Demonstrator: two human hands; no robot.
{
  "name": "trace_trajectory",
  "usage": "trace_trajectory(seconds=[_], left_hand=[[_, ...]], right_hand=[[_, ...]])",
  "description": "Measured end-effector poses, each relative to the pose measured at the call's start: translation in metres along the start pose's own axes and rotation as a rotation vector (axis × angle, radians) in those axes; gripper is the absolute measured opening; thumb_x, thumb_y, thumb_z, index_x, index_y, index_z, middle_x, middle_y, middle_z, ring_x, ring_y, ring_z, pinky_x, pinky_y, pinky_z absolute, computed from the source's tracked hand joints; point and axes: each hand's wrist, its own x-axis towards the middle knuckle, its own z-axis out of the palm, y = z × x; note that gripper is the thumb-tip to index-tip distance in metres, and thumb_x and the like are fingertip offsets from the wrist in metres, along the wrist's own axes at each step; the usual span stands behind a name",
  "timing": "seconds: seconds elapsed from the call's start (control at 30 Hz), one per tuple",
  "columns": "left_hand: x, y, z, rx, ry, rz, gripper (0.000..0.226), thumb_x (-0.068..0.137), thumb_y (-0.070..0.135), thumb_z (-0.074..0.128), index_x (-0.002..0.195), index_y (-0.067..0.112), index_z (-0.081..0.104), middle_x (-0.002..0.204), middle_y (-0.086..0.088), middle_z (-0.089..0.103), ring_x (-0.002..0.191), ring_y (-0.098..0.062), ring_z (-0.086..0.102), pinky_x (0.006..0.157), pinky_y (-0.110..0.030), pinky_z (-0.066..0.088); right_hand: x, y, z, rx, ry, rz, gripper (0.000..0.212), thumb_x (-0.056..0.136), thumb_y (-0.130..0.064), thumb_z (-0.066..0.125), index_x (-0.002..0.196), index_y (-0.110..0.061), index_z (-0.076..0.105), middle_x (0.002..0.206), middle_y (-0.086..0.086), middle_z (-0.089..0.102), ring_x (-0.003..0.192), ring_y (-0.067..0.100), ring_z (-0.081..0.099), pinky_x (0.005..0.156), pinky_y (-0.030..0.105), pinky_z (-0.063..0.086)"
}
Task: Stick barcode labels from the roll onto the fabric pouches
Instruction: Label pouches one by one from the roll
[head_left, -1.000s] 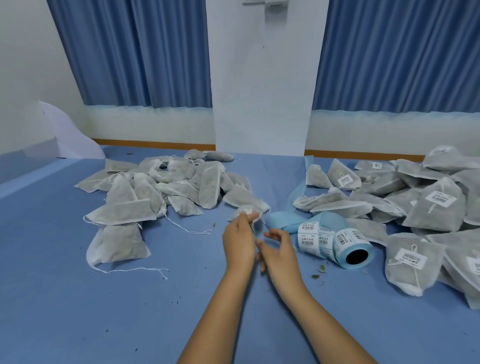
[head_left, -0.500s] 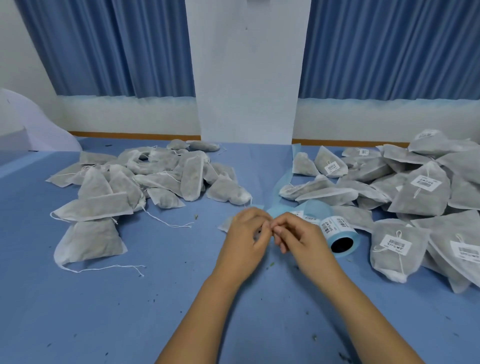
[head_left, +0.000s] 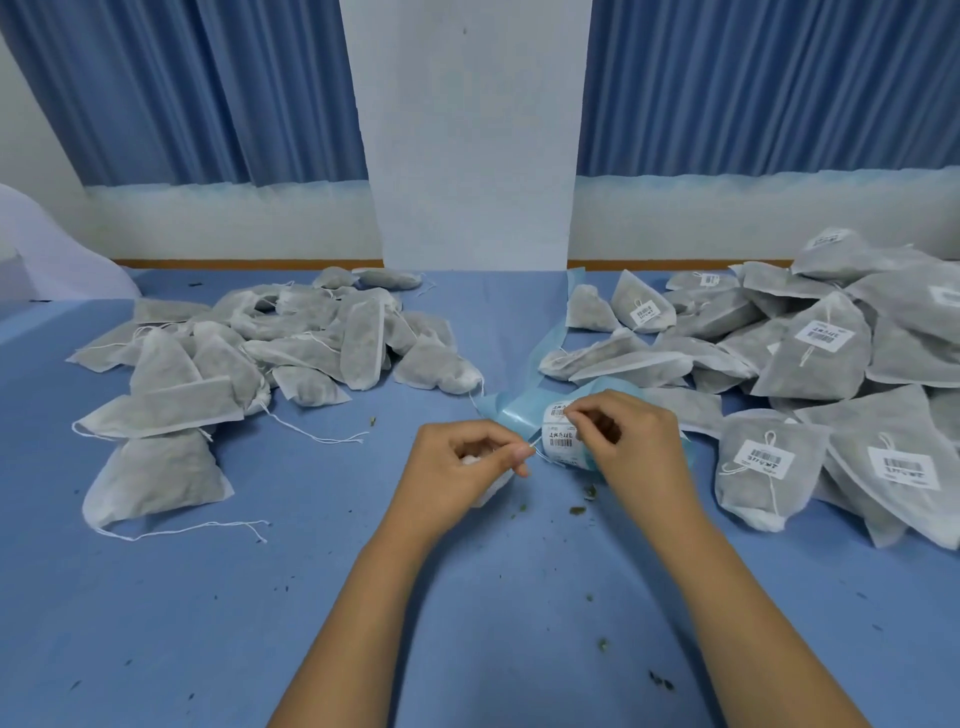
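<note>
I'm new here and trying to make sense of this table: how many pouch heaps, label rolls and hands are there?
Pouch heaps: 2 (unlabelled heap, labelled heap)
Rolls: 1 (label roll)
Hands: 2 (left hand, right hand)
Total: 5

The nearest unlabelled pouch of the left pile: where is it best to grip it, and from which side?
The pouch lies flat; its far tip seems tucked under another pouch, its near edge is free. Pinch the flat seam at the near right corner, coming from the near side.
</note>
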Motion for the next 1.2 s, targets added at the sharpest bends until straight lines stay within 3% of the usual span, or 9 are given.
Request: trace_trajectory(seconds=[0.1,0.2,0.37,0.5,0.57,0.7,0.9,1.07,1.2], left_hand=[[-0.004,0.005,0.002,-0.069,-0.006,0.094,0.014,0.086,0.014,0.07,0.076,0.019,0.078,0.077,-0.005,0.075,0.045,-0.01,0.038,0.045,-0.016,0.035],[-0.002,0.004,0.002,-0.1,0.114,0.167,0.013,0.085,0.006,0.07,0.086,0.015,0.079,0.101,0.006,0.076,0.044,-0.009,0.049,0.054,-0.015,0.045],[0.001,-0.011,-0.004,0.423,0.205,0.333,0.017,0.084,0.009,0.073,0.097,0.019,0.078,0.115,0.019,0.067,0.069,-0.002,0.063,0.068,-0.011,0.048],[0.004,-0.015,-0.007,0.451,0.094,0.299,0.01,0.082,0.016,0.076,0.088,0.023,0.079,0.107,0.019,0.072,0.067,0.012,0.059,0.067,-0.02,0.049],[0.004,-0.015,-0.004,0.427,-0.01,0.238,0.011,0.082,0.015,0.076,0.083,0.025,0.078,0.095,0.021,0.073,0.07,0.008,0.06,0.065,-0.023,0.047],[0.003,-0.016,-0.001,0.423,-0.122,0.103,0.019,0.084,0.02,0.074,0.073,0.036,0.071,0.067,0.02,0.067,0.047,-0.001,0.052,0.059,-0.021,0.041],[0.003,-0.007,0.006,0.202,0.061,0.165,0.014,0.082,0.011,0.076,0.073,0.022,0.073,0.089,0.015,0.06,0.042,-0.016,0.056,0.056,-0.016,0.042],[0.002,-0.007,0.007,0.131,0.251,0.152,0.022,0.083,0.01,0.075,0.07,0.028,0.072,0.073,0.012,0.064,0.041,-0.016,0.054,0.053,-0.022,0.043],[0.001,-0.006,0.006,0.077,0.264,0.116,0.016,0.086,0.015,0.073,0.073,0.025,0.074,0.074,0.007,0.07,0.04,-0.015,0.049,0.05,-0.025,0.044]], right_hand=[[-0.005,-0.006,0.006,0.05,-0.024,0.079,0.006,0.079,-0.002,0.072,0.074,-0.005,0.071,0.069,0.003,0.068,0.061,0.014,0.057,0.065,0.023,0.047],[-0.01,-0.016,0.01,0.032,-0.21,0.029,0.007,0.083,-0.014,0.07,0.077,-0.015,0.072,0.067,-0.01,0.062,0.061,0.014,0.053,0.064,0.036,0.048],[-0.013,-0.026,0.007,0.003,-0.32,-0.152,0.009,0.087,-0.017,0.066,0.081,-0.02,0.071,0.069,-0.021,0.05,0.058,0.005,0.045,0.058,0.029,0.044],[-0.01,-0.024,0.001,-0.006,-0.227,-0.209,0.007,0.084,-0.017,0.066,0.082,-0.019,0.073,0.07,-0.021,0.047,0.057,0.001,0.039,0.053,0.023,0.041],[-0.009,-0.023,0.0,-0.026,-0.173,-0.228,0.006,0.081,-0.016,0.067,0.078,-0.019,0.072,0.067,-0.016,0.053,0.058,-0.001,0.038,0.052,0.022,0.039],[-0.008,-0.018,0.0,-0.126,-0.101,-0.154,0.008,0.079,-0.015,0.072,0.074,-0.02,0.07,0.071,-0.011,0.063,0.06,-0.001,0.038,0.052,0.03,0.045],[-0.009,-0.015,0.01,0.112,-0.123,0.188,0.008,0.083,-0.015,0.07,0.076,-0.018,0.07,0.078,-0.008,0.065,0.066,0.015,0.055,0.066,0.034,0.047],[-0.011,-0.019,0.016,0.245,-0.163,0.345,0.009,0.083,-0.015,0.069,0.075,-0.017,0.071,0.074,-0.01,0.066,0.069,0.01,0.057,0.068,0.026,0.046],[-0.013,-0.024,0.017,0.313,-0.189,0.389,0.008,0.083,-0.017,0.07,0.075,-0.015,0.072,0.072,-0.006,0.066,0.07,0.02,0.057,0.07,0.033,0.045]])
